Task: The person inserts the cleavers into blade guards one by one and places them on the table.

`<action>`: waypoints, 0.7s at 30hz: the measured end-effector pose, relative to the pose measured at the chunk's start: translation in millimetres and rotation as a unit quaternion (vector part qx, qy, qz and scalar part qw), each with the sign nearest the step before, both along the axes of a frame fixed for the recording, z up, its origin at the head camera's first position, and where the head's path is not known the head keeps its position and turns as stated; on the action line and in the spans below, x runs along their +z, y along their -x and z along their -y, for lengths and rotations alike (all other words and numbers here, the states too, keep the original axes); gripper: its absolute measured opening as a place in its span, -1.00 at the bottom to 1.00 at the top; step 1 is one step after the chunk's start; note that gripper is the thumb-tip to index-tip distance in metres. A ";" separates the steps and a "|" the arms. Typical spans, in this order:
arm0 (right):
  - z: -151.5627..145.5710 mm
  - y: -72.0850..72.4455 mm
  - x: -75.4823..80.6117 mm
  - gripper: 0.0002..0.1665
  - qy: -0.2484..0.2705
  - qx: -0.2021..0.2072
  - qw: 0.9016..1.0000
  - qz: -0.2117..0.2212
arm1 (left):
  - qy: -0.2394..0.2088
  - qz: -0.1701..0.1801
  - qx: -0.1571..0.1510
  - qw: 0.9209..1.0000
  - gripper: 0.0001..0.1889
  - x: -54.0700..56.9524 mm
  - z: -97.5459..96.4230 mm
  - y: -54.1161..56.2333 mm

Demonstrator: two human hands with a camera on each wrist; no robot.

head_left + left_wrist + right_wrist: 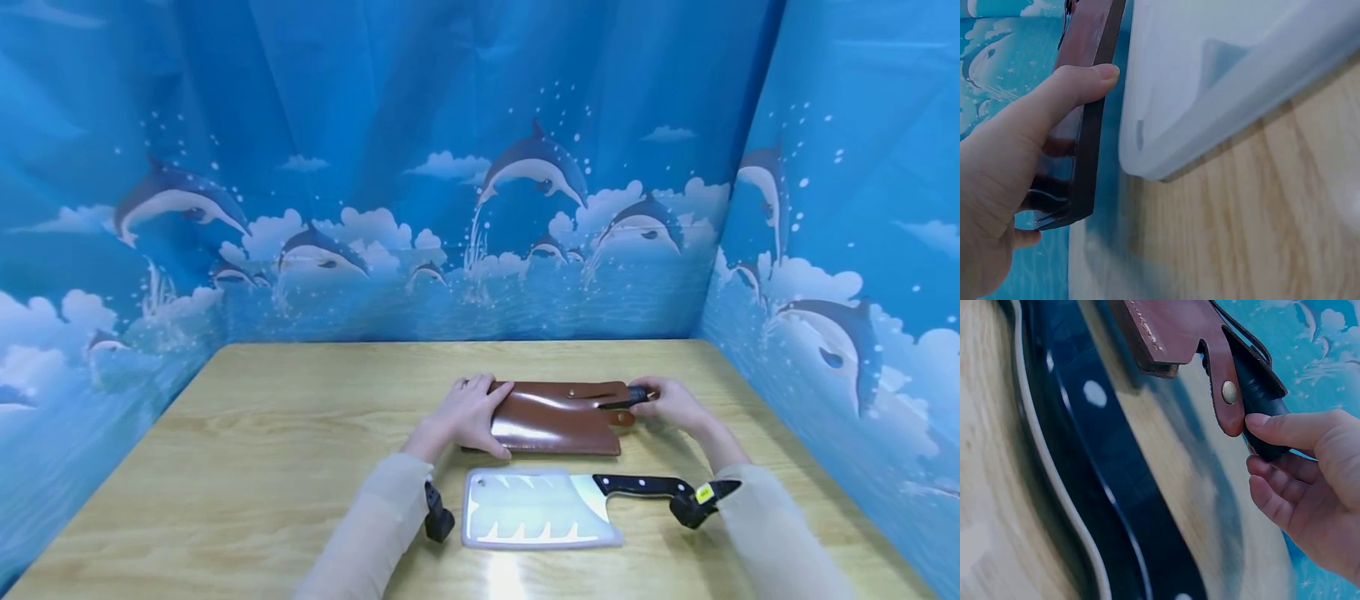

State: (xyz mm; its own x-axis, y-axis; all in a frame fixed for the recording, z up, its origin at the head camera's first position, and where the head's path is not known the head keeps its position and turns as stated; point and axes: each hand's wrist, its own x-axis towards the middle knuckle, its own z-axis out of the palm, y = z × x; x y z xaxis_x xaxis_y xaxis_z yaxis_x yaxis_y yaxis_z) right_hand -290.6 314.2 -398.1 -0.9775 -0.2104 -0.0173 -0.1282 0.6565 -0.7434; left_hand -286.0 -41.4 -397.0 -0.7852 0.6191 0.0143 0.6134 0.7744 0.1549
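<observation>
A brown leather knife sheath (555, 417) lies crosswise on the table. My left hand (471, 417) grips its left end, thumb on the near edge and fingers over the far side. At the sheath's right end, my right hand (667, 404) pinches a black piece (1263, 403) between thumb and fingers; I cannot tell whether it is a strap or a handle. Beside it hangs a brown strap (1225, 400) with a brass snap. Nearer to me lies a cleaver (540, 508), its pale blade pointing left in a translucent cover and its black handle (1094, 394) to the right.
The wooden table (300, 467) extends left of the sheath and cleaver. Blue curtains (360, 150) with dolphins hang behind and along the sides. A black wrist camera (438, 512) sits on the left sleeve; another (697, 504) overlaps the cleaver's handle end in the head view.
</observation>
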 end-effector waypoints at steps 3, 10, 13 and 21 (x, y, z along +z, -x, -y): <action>1.5 1.5 -4.9 -0.42 0.000 0.006 1.000 0.006 | 0.003 0.011 0.002 1.000 0.18 -4.5 0.5 0.5; 2.2 0.7 -12.3 -0.46 -0.018 0.016 0.999 0.026 | 0.005 0.061 0.011 0.998 0.15 -9.1 -0.9 0.9; 1.7 0.7 -14.7 -0.46 -0.018 0.022 0.999 0.032 | 0.007 0.078 0.016 0.997 0.14 -9.8 -1.2 -0.1; -0.8 -2.8 -14.2 -0.41 -0.034 0.013 0.998 0.048 | -0.005 0.111 0.025 0.993 0.15 -12.2 5.8 -1.7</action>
State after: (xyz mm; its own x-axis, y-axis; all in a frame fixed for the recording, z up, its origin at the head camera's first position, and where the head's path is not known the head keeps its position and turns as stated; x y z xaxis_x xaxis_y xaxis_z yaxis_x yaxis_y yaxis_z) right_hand -287.8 315.0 -412.3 -0.9648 -0.2312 -0.1251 -0.0770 0.7037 -0.7063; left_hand -284.3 -47.2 -409.2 -0.7994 0.5797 -0.1581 0.5237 0.8012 0.2897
